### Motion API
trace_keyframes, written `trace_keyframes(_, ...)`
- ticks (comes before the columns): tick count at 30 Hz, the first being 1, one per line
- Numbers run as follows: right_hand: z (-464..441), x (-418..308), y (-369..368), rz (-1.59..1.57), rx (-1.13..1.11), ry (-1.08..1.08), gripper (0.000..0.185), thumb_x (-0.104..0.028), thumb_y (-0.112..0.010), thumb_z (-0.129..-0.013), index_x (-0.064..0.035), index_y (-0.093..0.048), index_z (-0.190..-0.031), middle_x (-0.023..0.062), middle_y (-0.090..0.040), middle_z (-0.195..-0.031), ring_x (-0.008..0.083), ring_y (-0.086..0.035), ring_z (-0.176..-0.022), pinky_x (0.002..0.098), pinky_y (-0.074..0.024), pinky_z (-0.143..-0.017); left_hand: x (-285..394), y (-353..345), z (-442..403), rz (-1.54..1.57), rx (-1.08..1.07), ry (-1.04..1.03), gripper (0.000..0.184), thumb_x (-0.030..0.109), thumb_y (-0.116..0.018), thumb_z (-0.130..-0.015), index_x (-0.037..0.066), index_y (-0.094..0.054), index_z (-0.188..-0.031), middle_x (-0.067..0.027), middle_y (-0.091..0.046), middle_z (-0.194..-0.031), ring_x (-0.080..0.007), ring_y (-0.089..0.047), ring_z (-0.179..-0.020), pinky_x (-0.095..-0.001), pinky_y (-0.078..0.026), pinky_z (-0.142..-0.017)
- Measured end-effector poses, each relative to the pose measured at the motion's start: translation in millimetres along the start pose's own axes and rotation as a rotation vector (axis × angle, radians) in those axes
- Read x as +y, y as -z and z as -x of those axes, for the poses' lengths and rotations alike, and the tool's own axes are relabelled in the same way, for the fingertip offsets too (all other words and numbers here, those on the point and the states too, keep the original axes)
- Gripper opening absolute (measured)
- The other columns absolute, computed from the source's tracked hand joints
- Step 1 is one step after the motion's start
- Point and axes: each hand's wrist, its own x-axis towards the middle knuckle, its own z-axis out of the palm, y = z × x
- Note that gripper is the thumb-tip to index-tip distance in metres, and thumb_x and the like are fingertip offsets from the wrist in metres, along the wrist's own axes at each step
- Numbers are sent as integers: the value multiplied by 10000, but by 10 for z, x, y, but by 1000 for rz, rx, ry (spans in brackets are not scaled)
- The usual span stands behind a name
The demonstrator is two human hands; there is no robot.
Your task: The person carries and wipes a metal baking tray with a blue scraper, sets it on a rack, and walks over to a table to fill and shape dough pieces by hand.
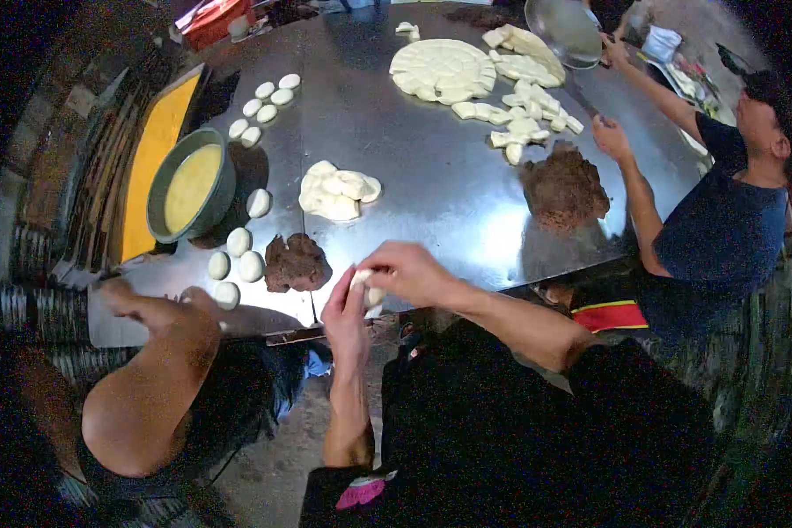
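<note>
A small piece of white dough is held between my two hands at the near edge of the metal table. My left hand supports it from the left, fingers closed against it and pointing up. From the right, my right hand pinches its top; part of the dough is hidden behind the fingers. Just left of my hands lies a dark brown mound of filling. Beyond it sits a loose heap of white dough pieces. Round dough balls rest left of the brown mound.
A grey basin of yellow liquid stands at the left by a yellow board. At the back lies a large scored dough disc. A second brown mound is at right. Co-workers' arms flank me; one person holds a metal pan.
</note>
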Motion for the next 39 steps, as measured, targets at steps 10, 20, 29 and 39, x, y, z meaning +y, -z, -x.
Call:
trace_keyframes(10,353,-51,654,-497,728,-463,425,-367,-584,-853,14,-596,-666,112,-582,-596,144,-512,-545,334,-416,-507,-297,-1219,-94,-125,-233,-265,300,251,-456,-944,21,-539,-771,16,-490,-654,-57,-421,-627,-248,-370,-526)
trace_keyframes(20,1384,603,525,472,386,-249,297,-238,-557,-841,-45,-603,-1061,159,-582,-1126,312,-537,-1042,416,-414,-902,-1058,-1062,-405,-211,-526,339,269,173,-560,-900,-31,-604,-1069,-72,-661,-902,-130,-606,-737,-243,-477,-691)
trace_keyframes(29,1981,2108,1611,941,698,-505,388,-195,-610,-810,-4,-555,-1144,164,-586,-1059,321,-553,-918,383,-479,-787,-904,-1203,-457,-825,-636,-145,287,147,-595,-853,-34,-617,-1075,-89,-659,-928,-154,-623,-793,-259,-479,-727)
trace_keyframes(39,1975,1464,2219,-219,583,-777,173,-98,-660,-760,-12,-601,-898,101,-611,-830,205,-602,-702,282,-501,-639,-1203,-1783,-435,-307,-436,460,243,142,-578,-883,-40,-611,-1040,-102,-648,-951,-136,-624,-803,-269,-504,-706)
